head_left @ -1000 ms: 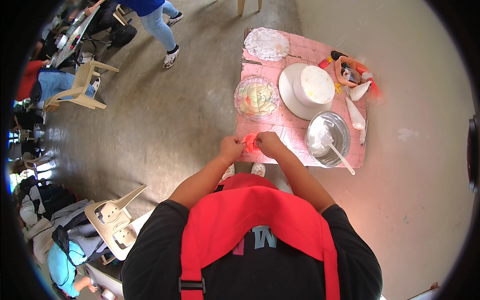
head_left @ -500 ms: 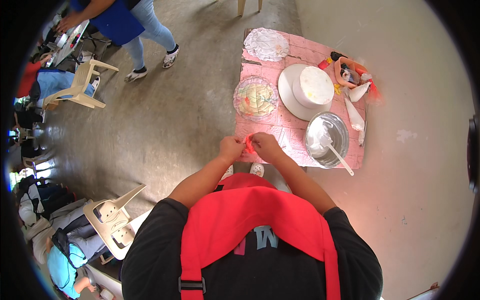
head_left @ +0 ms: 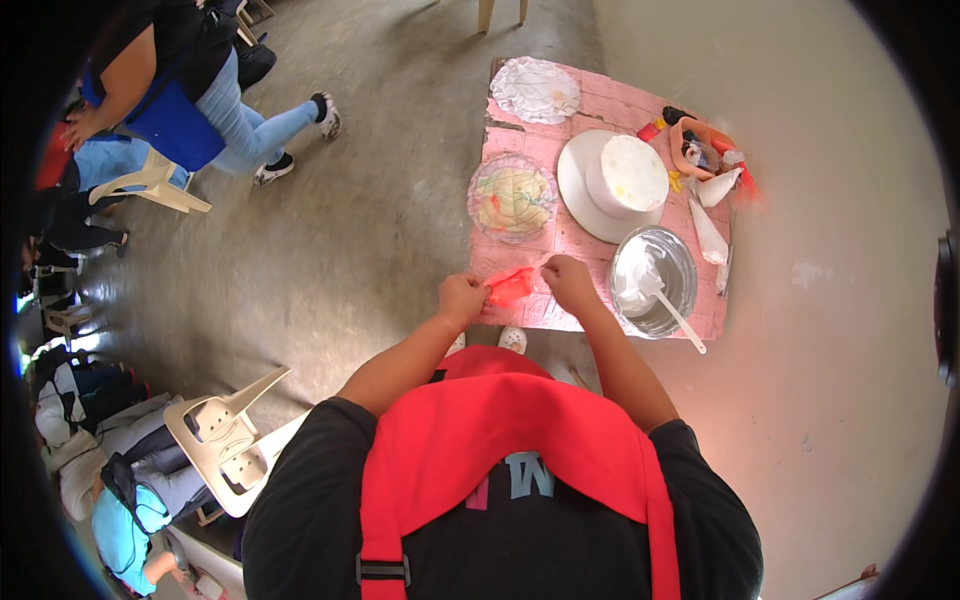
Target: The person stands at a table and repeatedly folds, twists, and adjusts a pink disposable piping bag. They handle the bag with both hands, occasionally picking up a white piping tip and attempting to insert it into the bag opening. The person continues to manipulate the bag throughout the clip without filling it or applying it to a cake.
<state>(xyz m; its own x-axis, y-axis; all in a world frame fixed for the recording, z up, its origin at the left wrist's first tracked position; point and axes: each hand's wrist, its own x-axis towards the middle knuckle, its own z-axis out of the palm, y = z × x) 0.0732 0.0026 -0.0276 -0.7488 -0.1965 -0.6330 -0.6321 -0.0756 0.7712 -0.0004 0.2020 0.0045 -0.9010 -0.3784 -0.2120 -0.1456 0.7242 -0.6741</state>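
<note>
Over the near edge of the table, my left hand [head_left: 462, 299] pinches one end of a red, thin plastic bag [head_left: 511, 287], spread out flat between my hands. Closed at the fingertips, my right hand [head_left: 570, 283] grips a pale, see-through end of the same bag. To the right of that hand stands a metal mixing bowl [head_left: 684, 262] holding white cream and a white spatula [head_left: 682, 324]. Behind the bowl, a white-frosted round cake [head_left: 632, 172] rests on a white turntable [head_left: 580, 190].
A stained ruffled mat [head_left: 511, 198] and a white crumpled cloth [head_left: 535, 90] lie along the table's left side. An orange basket [head_left: 686, 150] and white piping bags [head_left: 708, 232] are by the wall. Plastic chairs [head_left: 225, 435] and a person in a blue apron [head_left: 175, 125] are leftward.
My right hand has moved right, away from my left, and the bunched red bag is now stretched out between them. The person in the blue apron has stepped further left.
</note>
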